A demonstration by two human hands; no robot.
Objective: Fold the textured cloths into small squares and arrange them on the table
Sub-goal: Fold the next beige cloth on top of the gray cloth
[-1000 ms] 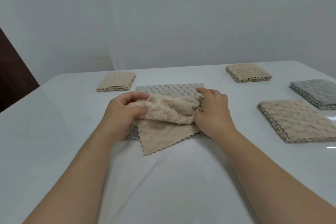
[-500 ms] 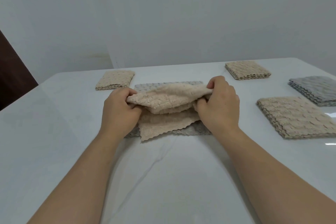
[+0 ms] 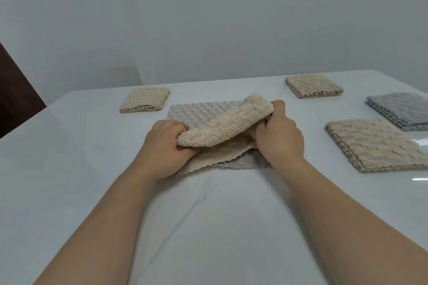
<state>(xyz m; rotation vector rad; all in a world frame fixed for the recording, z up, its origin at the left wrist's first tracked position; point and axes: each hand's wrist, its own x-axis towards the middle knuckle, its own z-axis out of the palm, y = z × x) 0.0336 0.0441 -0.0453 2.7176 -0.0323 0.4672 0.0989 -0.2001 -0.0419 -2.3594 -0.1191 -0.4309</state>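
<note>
On the white table (image 3: 69, 150), the left hand (image 3: 165, 146) and right hand (image 3: 280, 136) each curl round one end of a half-folded beige fleecy cloth (image 3: 222, 126), raised over a flat grey dimpled cloth (image 3: 199, 111). A folded beige square (image 3: 144, 99) lies at eleven o'clock, a folded grey pile (image 3: 400, 109) at two.

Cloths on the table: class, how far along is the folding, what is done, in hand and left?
Done: the far-left square and far-right square, both small and beige. In hand: the left hand and right hand grip a beige cloth, half folded over. Left: the flat grey cloth beneath it, and probably the larger beige pile and grey pile on the right.
</note>
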